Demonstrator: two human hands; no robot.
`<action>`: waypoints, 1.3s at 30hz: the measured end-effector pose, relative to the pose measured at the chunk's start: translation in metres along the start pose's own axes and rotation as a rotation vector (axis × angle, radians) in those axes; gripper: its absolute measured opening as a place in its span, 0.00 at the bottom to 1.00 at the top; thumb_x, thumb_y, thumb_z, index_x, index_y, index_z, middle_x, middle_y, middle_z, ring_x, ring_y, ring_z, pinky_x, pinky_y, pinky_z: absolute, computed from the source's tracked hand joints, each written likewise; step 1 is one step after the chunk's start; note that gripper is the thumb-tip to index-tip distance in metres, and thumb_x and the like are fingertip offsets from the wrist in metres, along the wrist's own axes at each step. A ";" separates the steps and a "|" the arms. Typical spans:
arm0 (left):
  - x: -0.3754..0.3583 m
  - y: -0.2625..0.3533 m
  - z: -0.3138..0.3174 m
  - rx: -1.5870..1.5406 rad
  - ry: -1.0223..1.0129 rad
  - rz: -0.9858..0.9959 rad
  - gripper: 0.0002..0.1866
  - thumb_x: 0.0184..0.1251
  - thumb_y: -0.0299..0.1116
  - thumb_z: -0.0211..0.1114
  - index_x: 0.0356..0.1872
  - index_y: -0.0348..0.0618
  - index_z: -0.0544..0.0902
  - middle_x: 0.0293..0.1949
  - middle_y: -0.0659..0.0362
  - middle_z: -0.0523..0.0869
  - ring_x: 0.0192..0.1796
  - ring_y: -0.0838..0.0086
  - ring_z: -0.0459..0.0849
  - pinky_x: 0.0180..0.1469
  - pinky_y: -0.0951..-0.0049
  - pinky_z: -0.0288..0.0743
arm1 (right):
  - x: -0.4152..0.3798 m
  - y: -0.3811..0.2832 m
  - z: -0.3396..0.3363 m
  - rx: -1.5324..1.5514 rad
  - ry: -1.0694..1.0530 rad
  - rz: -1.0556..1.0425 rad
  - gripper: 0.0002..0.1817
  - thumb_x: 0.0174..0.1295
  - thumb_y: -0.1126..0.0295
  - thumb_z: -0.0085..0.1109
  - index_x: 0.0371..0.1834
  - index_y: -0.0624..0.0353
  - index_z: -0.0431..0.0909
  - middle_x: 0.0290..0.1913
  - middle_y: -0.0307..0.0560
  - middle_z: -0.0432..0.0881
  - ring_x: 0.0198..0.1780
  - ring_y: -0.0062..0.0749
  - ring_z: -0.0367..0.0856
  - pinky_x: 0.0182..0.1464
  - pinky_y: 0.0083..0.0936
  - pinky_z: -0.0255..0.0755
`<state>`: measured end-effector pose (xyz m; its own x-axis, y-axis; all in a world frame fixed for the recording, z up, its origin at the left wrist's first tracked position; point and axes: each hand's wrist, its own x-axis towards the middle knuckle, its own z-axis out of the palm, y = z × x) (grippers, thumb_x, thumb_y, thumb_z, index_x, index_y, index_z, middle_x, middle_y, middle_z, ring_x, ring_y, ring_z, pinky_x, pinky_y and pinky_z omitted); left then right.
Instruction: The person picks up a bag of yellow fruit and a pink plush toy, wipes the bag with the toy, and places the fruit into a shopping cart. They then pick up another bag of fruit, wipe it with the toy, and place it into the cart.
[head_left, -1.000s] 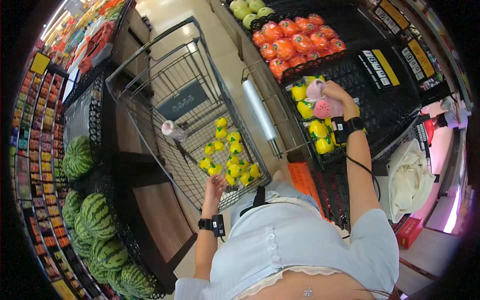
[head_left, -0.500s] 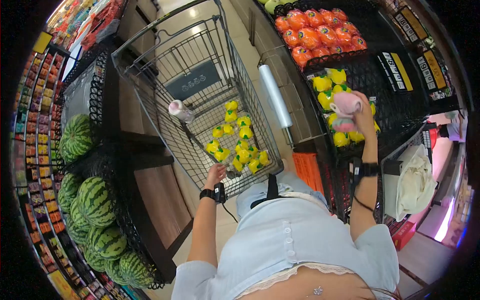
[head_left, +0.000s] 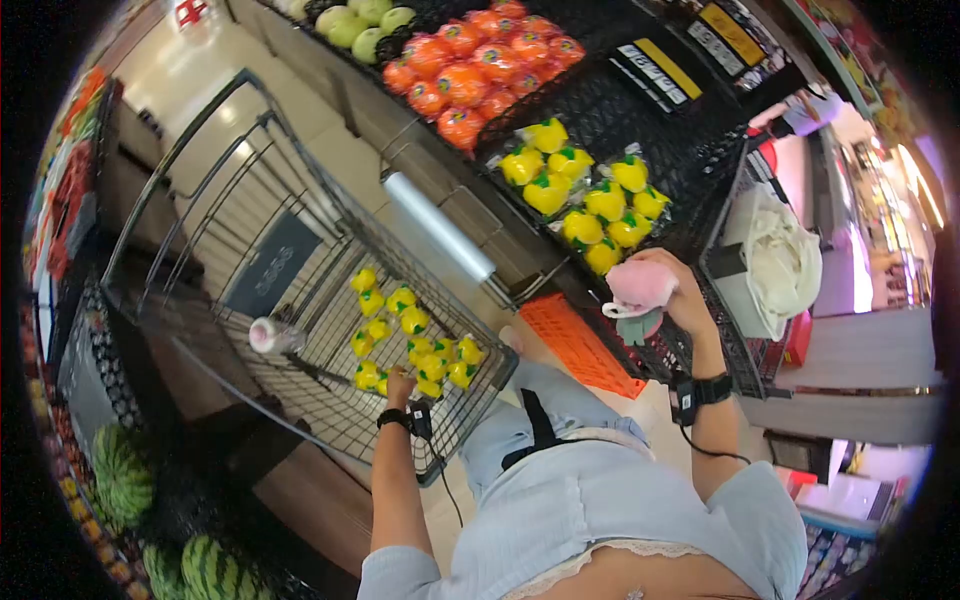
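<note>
A grey metal wire shopping cart (head_left: 272,262) stands in the aisle, with yellow round fruits with green tops in clear wrapping (head_left: 413,320) scattered across its floor and a pink-and-white cylindrical bundle (head_left: 275,337) near its far side. Between the cart and a black mesh-lined display shelf (head_left: 610,110) hang a long silvery roll of plastic film (head_left: 438,228) and, nearer the person, a bright orange plastic crate (head_left: 580,345). More of the yellow fruits lie on the shelf, beside orange round fruits in printed wrapping (head_left: 463,85). A pale grey bin with cream cloth inside (head_left: 738,300) stands beyond the right hand; striped green watermelons (head_left: 122,475) lie on the opposite side.

The right hand (head_left: 682,292) is closed around a soft pink plush object with a white loop (head_left: 640,283), held just below the shelf's near corner. The left hand (head_left: 398,388) is over the cart beside the nearest fruits, fingers seemingly curled; whether it grips anything cannot be told.
</note>
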<state>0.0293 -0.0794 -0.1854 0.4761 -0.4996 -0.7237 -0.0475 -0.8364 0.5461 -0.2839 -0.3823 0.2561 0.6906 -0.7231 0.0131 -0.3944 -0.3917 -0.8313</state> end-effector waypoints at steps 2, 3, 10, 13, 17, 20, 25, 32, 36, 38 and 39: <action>-0.009 0.023 0.005 0.033 0.057 0.097 0.32 0.37 0.29 0.71 0.49 0.34 0.69 0.49 0.42 0.74 0.51 0.53 0.74 0.50 0.63 0.69 | -0.018 -0.020 -0.006 -0.011 0.093 0.009 0.16 0.41 0.78 0.53 0.38 0.64 0.74 0.42 0.50 0.76 0.43 0.37 0.75 0.48 0.28 0.68; -0.006 0.017 0.014 0.080 0.099 0.167 0.35 0.36 0.29 0.71 0.51 0.34 0.68 0.50 0.42 0.73 0.52 0.52 0.73 0.51 0.63 0.68 | -0.026 -0.026 -0.007 -0.015 0.139 0.011 0.15 0.42 0.76 0.53 0.38 0.64 0.74 0.42 0.51 0.76 0.43 0.38 0.75 0.47 0.28 0.69; 0.020 -0.001 0.046 -0.012 -0.044 0.238 0.42 0.38 0.32 0.71 0.58 0.35 0.58 0.52 0.41 0.70 0.57 0.50 0.67 0.56 0.58 0.64 | -0.086 -0.022 -0.012 -0.214 0.205 0.154 0.14 0.39 0.77 0.55 0.34 0.65 0.75 0.39 0.52 0.77 0.41 0.40 0.75 0.47 0.29 0.68; 0.011 0.014 0.047 0.147 -0.047 0.013 0.47 0.39 0.34 0.72 0.61 0.40 0.52 0.53 0.40 0.69 0.58 0.48 0.64 0.57 0.55 0.61 | -0.104 -0.012 -0.015 -0.212 0.223 0.218 0.16 0.37 0.79 0.53 0.34 0.65 0.76 0.39 0.51 0.77 0.42 0.40 0.75 0.47 0.29 0.67; 0.003 0.021 0.052 0.210 0.022 -0.076 0.55 0.36 0.40 0.74 0.64 0.42 0.45 0.55 0.37 0.66 0.59 0.47 0.62 0.59 0.55 0.60 | -0.113 -0.012 -0.017 -0.173 0.288 0.283 0.17 0.35 0.81 0.52 0.35 0.66 0.75 0.39 0.50 0.77 0.42 0.40 0.75 0.47 0.29 0.67; -0.005 0.021 0.053 0.201 0.035 -0.024 0.56 0.36 0.45 0.73 0.64 0.42 0.46 0.55 0.36 0.66 0.59 0.46 0.62 0.60 0.55 0.59 | -0.117 -0.004 -0.018 -0.175 0.307 0.271 0.17 0.36 0.81 0.52 0.35 0.66 0.75 0.38 0.50 0.77 0.41 0.39 0.75 0.47 0.28 0.67; -0.009 0.007 0.057 0.033 -0.006 -0.107 0.43 0.36 0.48 0.72 0.57 0.39 0.66 0.56 0.44 0.69 0.56 0.51 0.67 0.61 0.55 0.54 | -0.115 0.002 -0.017 -0.168 0.303 0.276 0.16 0.37 0.81 0.52 0.34 0.66 0.75 0.38 0.50 0.77 0.41 0.39 0.75 0.47 0.27 0.67; 0.029 -0.047 0.071 -0.293 -0.105 0.022 0.33 0.42 0.39 0.69 0.53 0.38 0.70 0.48 0.48 0.76 0.52 0.56 0.73 0.54 0.59 0.63 | -0.118 0.007 -0.023 -0.144 0.311 0.286 0.16 0.37 0.80 0.51 0.34 0.66 0.75 0.38 0.50 0.77 0.42 0.39 0.75 0.47 0.27 0.67; 0.012 -0.028 0.078 -0.491 0.001 0.022 0.33 0.39 0.34 0.70 0.52 0.36 0.69 0.44 0.51 0.79 0.50 0.59 0.75 0.47 0.65 0.70 | -0.121 0.009 -0.027 -0.175 0.303 0.288 0.17 0.36 0.83 0.49 0.35 0.66 0.75 0.39 0.50 0.77 0.43 0.40 0.75 0.49 0.28 0.67; 0.014 -0.023 0.072 -0.377 -0.119 -0.030 0.35 0.39 0.31 0.70 0.53 0.35 0.67 0.45 0.51 0.78 0.48 0.62 0.76 0.47 0.67 0.70 | -0.123 0.013 -0.029 -0.194 0.299 0.287 0.18 0.36 0.84 0.49 0.36 0.66 0.74 0.40 0.50 0.77 0.44 0.39 0.75 0.49 0.28 0.66; 0.015 -0.021 0.069 -0.321 -0.179 -0.058 0.35 0.39 0.30 0.70 0.53 0.34 0.66 0.45 0.51 0.78 0.47 0.63 0.77 0.46 0.68 0.71 | -0.124 0.013 -0.029 -0.190 0.291 0.286 0.18 0.36 0.84 0.49 0.36 0.66 0.74 0.40 0.50 0.76 0.44 0.39 0.74 0.49 0.28 0.66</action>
<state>-0.0231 -0.0845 -0.2365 0.3075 -0.5087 -0.8041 0.2660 -0.7655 0.5859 -0.3920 -0.3138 0.2596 0.3490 -0.9368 -0.0236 -0.6679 -0.2310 -0.7075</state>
